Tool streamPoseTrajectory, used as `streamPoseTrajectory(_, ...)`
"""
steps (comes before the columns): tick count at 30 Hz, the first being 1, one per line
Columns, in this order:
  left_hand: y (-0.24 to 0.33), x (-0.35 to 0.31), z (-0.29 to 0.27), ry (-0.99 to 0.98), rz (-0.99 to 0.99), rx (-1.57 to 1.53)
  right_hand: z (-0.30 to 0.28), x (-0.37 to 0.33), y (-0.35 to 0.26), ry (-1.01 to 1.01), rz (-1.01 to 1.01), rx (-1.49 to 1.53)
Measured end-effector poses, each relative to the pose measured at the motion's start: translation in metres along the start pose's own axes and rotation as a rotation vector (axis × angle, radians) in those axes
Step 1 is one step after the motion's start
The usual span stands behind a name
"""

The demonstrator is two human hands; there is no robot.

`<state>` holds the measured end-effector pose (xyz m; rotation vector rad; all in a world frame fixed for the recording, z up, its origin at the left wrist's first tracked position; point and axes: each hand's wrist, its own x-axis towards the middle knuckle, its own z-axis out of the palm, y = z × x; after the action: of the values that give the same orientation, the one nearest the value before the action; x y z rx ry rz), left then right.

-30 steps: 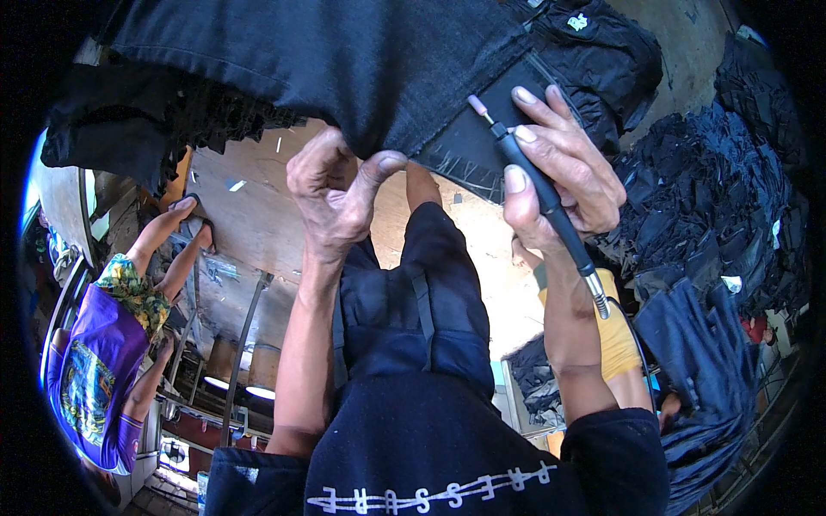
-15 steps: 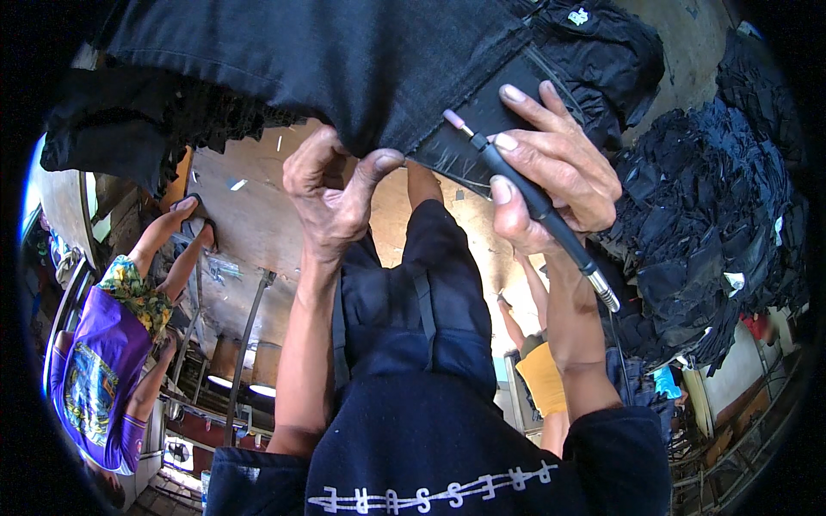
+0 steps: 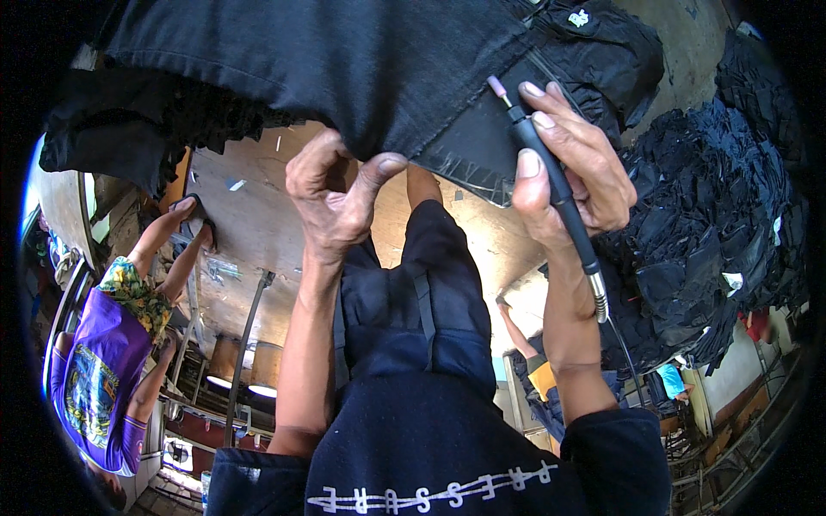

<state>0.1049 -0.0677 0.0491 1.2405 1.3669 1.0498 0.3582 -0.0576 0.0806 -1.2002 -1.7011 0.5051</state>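
Note:
Dark cloth (image 3: 344,60), apparently a garment with a stitched seam, spreads over a dark flat board (image 3: 495,138) whose near corner sticks out. My left hand (image 3: 335,189) pinches the near edge of this cloth between thumb and fingers. Scratches mark the board's near edge. In my right hand (image 3: 581,172) is a slim black rotary grinder (image 3: 555,181) with a small pink grinding tip (image 3: 496,86) and a cable trailing from its metal end. The tip points away from me, just right of the cloth's edge, above the board; contact cannot be made out.
A large heap of dark cloth pieces (image 3: 697,224) lies at the right. More dark fabric (image 3: 112,120) hangs at the far left. A person in a purple shirt (image 3: 107,361) is at the left; a person in yellow (image 3: 542,378) is partly hidden behind my right arm.
My right hand has moved to the right with the grinder, and its tip has shifted away from the seam, up and right. My left hand has barely moved.

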Motion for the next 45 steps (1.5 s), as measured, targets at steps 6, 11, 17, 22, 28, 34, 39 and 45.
streamPoseTrajectory(6, 0.002, 0.002, -0.003, -0.004, -0.012, 0.031, -0.001, -0.001, -0.001, -0.044, -0.007, 0.071)
streamPoseTrajectory(11, 0.017, -0.004, -0.015, -0.021, -0.052, 0.085, -0.002, 0.000, -0.025, 0.308, 0.303, 0.448)
streamPoseTrajectory(17, 0.059, 0.031, -0.045, 0.377, -0.338, -0.283, -0.009, 0.057, -0.004, 0.261, 0.673, 0.380)
streamPoseTrajectory(22, 0.064, 0.073, -0.042, 0.260, -0.175, 0.100, 0.015, 0.076, 0.004, 0.187, 0.530, 0.252)
streamPoseTrajectory(28, 0.083, -0.004, 0.002, -0.351, -0.532, 0.084, -0.081, 0.000, -0.016, 0.207, 0.829, 0.451)
streamPoseTrajectory(34, 0.125, 0.109, -0.118, 0.282, 0.283, 0.532, -0.055, -0.040, -0.019, 0.531, 0.955, 0.758)
streamPoseTrajectory(39, 0.107, 0.227, -0.159, 0.135, 0.122, 1.055, -0.026, -0.024, -0.031, 0.666, 0.954, 0.589)
streamPoseTrajectory(45, 0.103, 0.233, -0.133, 0.041, 0.225, 1.006, -0.032, -0.034, -0.056, 0.667, 0.888, 0.184)
